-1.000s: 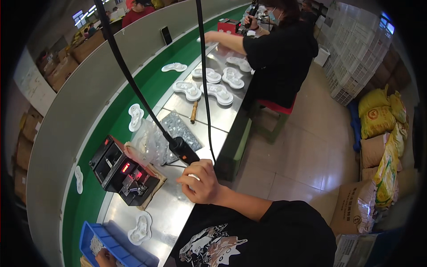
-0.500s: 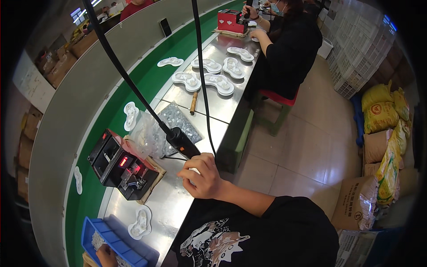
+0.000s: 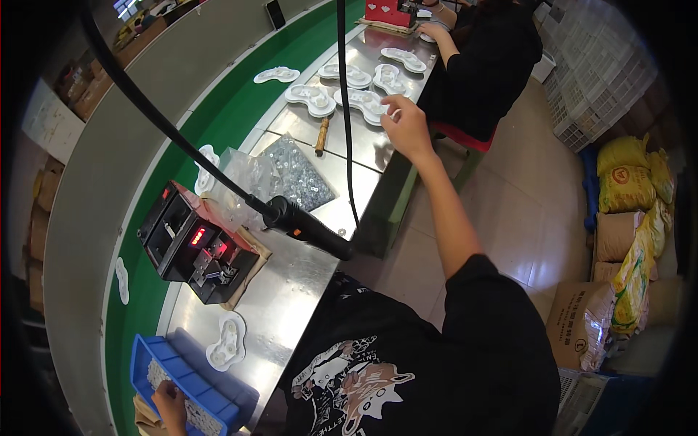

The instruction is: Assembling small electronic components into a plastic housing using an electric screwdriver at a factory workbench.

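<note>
White contoured shell [image 3: 359, 103] — just left of nearer right hand [image 3: 407, 129], long axis toward parted fingers; left hand [image 3: 170, 402] — grip unclear.

Workshop: green conveyor [image 3: 225, 116], seemingly crates [image 3: 592, 69].

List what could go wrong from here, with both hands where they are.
The right hand has its fingers at the edge of a white part close beside others; a careless pull might drag its neighbours.

A black cord hangs beside that reach, so the forearm could snag it on the way back.

The left hand is in the blue bin of small white pieces; a few could spill if it lifts out quickly.
</note>
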### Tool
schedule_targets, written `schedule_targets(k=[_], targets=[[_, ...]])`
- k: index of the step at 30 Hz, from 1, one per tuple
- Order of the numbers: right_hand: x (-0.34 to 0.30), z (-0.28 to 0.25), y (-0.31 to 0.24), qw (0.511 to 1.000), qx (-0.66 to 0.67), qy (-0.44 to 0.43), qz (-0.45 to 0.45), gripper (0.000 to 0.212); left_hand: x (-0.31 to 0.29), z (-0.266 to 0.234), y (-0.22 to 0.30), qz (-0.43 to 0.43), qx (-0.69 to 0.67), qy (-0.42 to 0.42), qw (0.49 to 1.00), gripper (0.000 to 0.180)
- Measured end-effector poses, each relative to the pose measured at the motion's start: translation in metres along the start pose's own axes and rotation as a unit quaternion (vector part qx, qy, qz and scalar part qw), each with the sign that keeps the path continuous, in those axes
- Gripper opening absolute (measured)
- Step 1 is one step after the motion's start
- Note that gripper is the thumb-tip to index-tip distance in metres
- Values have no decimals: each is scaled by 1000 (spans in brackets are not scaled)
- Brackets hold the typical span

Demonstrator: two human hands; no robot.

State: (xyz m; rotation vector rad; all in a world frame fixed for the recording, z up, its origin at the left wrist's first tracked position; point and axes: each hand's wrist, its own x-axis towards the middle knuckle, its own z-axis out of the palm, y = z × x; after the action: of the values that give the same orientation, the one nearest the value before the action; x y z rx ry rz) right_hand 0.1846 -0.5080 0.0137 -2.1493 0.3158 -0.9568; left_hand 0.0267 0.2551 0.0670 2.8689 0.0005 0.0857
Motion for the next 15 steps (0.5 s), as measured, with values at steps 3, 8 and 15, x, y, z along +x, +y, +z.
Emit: schedule_targets(k=[3,8,15], targets=[[13,5,19,991,-111,-69,-5,36,3,-1,8,-6,20,-22,1000,9],[10,10,25,980,-177,-94,0,40,-2,6,-14,-7,-20,-11,1000,11],[-14,26,28,982,-188,1,-27,36,6,-24,-3,10,94,-141,985,27]])
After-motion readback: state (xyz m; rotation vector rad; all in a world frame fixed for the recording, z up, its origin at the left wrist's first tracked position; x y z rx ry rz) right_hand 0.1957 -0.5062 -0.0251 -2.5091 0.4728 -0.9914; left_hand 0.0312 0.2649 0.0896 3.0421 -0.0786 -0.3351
